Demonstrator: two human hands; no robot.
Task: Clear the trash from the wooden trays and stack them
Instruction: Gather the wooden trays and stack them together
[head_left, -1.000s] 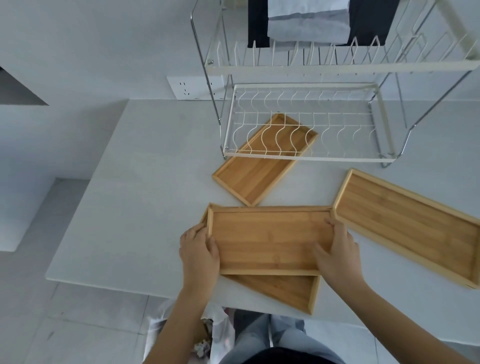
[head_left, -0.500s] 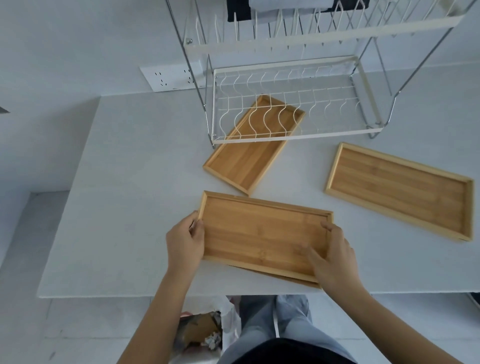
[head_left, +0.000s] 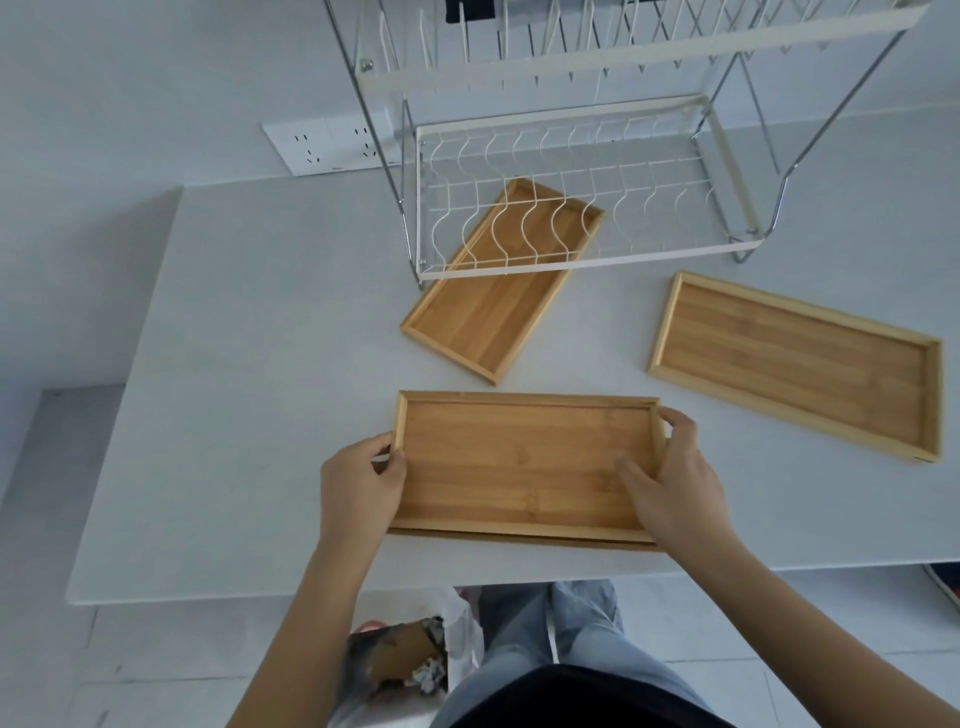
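On the pale grey worktop (head_left: 249, 415), a rectangular bamboo tray with a raised rim (head_left: 524, 462) sits on top of a second tray of the same kind (head_left: 519, 539), of which only a thin strip shows along the near edge. The left hand (head_left: 361, 480) grips the top tray's left short end, fingers curled over the rim. The right hand (head_left: 670, 483) holds the right short end, thumb lying inside on the tray floor.

At 12 o'clock from the stack, a third empty bamboo tray (head_left: 483, 312) lies slantwise, its far half tucked beneath the lower shelf of a white wire dish rack (head_left: 571, 208). At 2 o'clock, well apart, lies a fourth, longer bamboo tray (head_left: 795, 364). A white wall socket panel (head_left: 332, 145) sits at 11 o'clock behind the rack. Below the worktop edge, at 6 o'clock, a white plastic bag (head_left: 410, 660) holds what looks like crumpled trash.

Half a second ago the top tray sat skewed on the lower one; now the two are nearly squared up.
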